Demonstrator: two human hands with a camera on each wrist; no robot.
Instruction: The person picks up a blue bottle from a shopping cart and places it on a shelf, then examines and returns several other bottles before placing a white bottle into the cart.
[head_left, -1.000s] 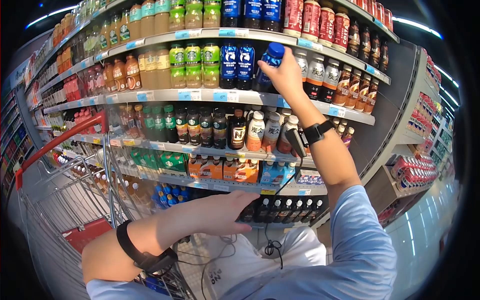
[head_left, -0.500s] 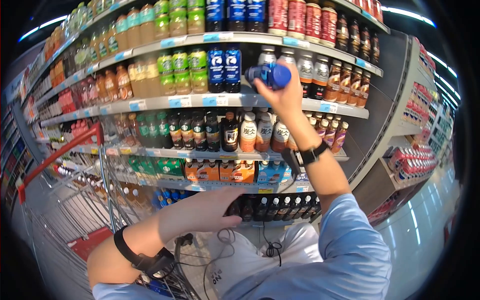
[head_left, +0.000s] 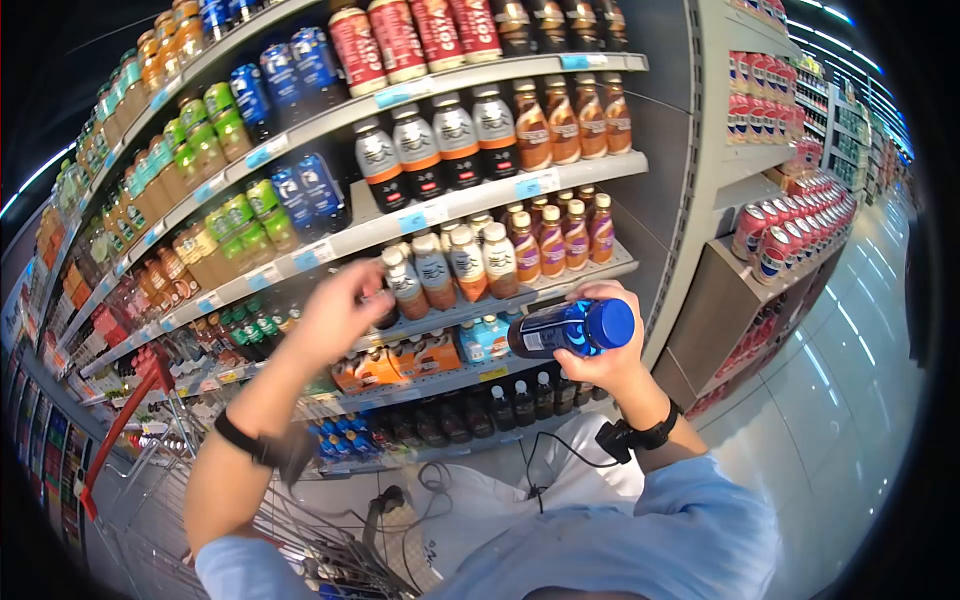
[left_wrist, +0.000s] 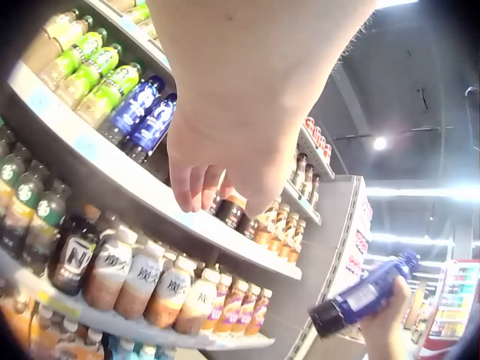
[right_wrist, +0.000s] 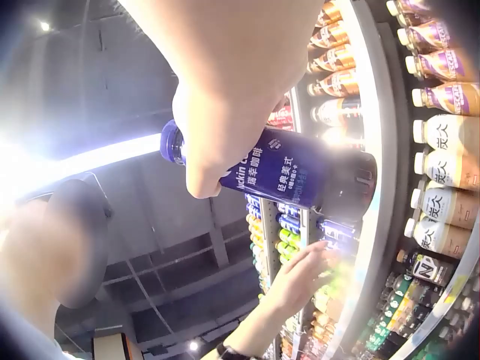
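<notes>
My right hand (head_left: 618, 372) grips a dark coffee bottle (head_left: 560, 332) with a blue label and blue cap, out in front of the shelves. The bottle lies tilted, cap toward me. White print shows on its label (right_wrist: 281, 172) in the right wrist view. My left hand (head_left: 345, 308), slightly blurred, is raised near the shelf with relaxed fingers and nothing in them. From the left wrist, its fingers (left_wrist: 199, 187) hang loosely over the shelf edge. White-capped bottles (head_left: 437, 270) with pale labels stand just right of that hand.
Shelves (head_left: 420, 225) of bottled drinks curve across the front, with grey-labelled bottles (head_left: 455, 130) on an upper row. A shopping cart with a red handle (head_left: 125, 425) stands left. Packs of cans (head_left: 800, 228) sit on a wooden stand at right. A cable (head_left: 560, 440) hangs at my lap.
My right hand has drawn the blue-labelled coffee bottle off the shelf, down and toward me. My left hand has risen toward the shelf. The head view has turned right.
</notes>
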